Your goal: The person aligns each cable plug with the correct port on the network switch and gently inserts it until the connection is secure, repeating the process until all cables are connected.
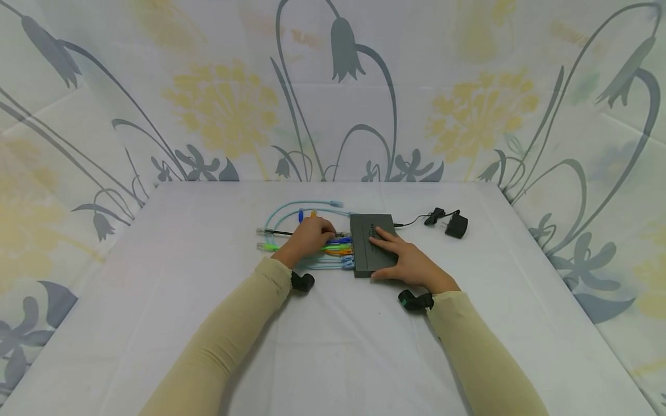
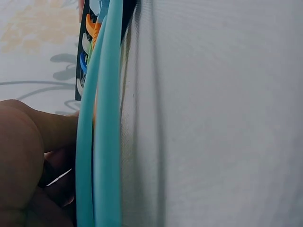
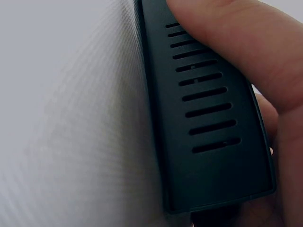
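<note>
A dark grey network switch (image 1: 372,266) lies flat on the white-covered table. Several network cables in blue, green, orange and light blue are plugged along its left side, with a light blue plug (image 1: 347,263) nearest. My left hand (image 1: 308,236) pinches a black network cable (image 1: 281,233) beside these ports; its fingertips are partly hidden. Light blue cables (image 2: 108,118) cross close in front of that hand in the left wrist view. Spread over the switch's top, my right hand (image 1: 408,260) rests its fingers there, while the thumb (image 3: 222,28) presses on the slotted side wall (image 3: 208,109).
A thin black lead runs from the switch's right side to a black power adapter (image 1: 457,225). Loose cable ends lie left of my left hand, including a green one (image 1: 267,247). A light blue plug (image 1: 336,204) lies behind. Patterned cloth surrounds the table.
</note>
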A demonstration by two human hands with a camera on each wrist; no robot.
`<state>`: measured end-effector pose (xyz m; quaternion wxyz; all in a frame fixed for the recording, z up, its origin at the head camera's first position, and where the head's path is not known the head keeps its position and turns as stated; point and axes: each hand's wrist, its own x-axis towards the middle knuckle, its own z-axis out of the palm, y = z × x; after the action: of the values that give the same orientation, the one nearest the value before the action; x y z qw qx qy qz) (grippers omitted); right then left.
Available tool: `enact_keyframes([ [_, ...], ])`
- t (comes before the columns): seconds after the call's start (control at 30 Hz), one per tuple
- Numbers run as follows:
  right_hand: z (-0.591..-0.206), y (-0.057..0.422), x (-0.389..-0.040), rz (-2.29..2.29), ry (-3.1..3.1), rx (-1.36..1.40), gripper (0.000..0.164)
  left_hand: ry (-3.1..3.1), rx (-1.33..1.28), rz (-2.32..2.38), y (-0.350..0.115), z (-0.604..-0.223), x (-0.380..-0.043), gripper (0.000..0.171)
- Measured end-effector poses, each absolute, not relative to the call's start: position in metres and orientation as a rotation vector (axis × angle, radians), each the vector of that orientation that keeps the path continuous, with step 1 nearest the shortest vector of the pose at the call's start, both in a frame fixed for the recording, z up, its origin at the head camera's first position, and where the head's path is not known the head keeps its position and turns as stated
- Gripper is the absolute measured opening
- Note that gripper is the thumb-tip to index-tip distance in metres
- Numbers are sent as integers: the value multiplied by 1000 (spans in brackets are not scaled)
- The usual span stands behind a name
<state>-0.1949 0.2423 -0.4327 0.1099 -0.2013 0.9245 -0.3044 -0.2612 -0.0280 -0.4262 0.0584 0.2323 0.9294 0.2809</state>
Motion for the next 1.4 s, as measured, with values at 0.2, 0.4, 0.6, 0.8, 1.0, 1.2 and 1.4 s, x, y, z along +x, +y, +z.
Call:
enact_keyframes([
  [0.2, -433, 241, -195, -905, 2712, -598, 95, 2822, 679, 839, -28, -426, -260, 22],
  [0.4, -433, 241, -195, -900, 2712, -609, 95, 2820, 648, 848, -28, -425, -259, 22],
  [0.6, -432, 241, -196, -891, 2721, -605, 94, 2832, 662, 837, -26, -424, -259, 21],
  [0.8, -433, 242, -195, -893, 2717, -599, 94, 2834, 680, 824, -26, -424, -258, 21],
  [1.0, -434, 242, -195, -900, 2717, -603, 94, 2831, 695, 829, -26, -424, -256, 20],
  [1.2, -434, 242, -195, -899, 2725, -605, 94, 2820, 693, 835, -26, -423, -257, 19],
  [1.4, -433, 241, -194, -905, 2726, -603, 94, 2800, 682, 825, -26, -424, -260, 19],
])
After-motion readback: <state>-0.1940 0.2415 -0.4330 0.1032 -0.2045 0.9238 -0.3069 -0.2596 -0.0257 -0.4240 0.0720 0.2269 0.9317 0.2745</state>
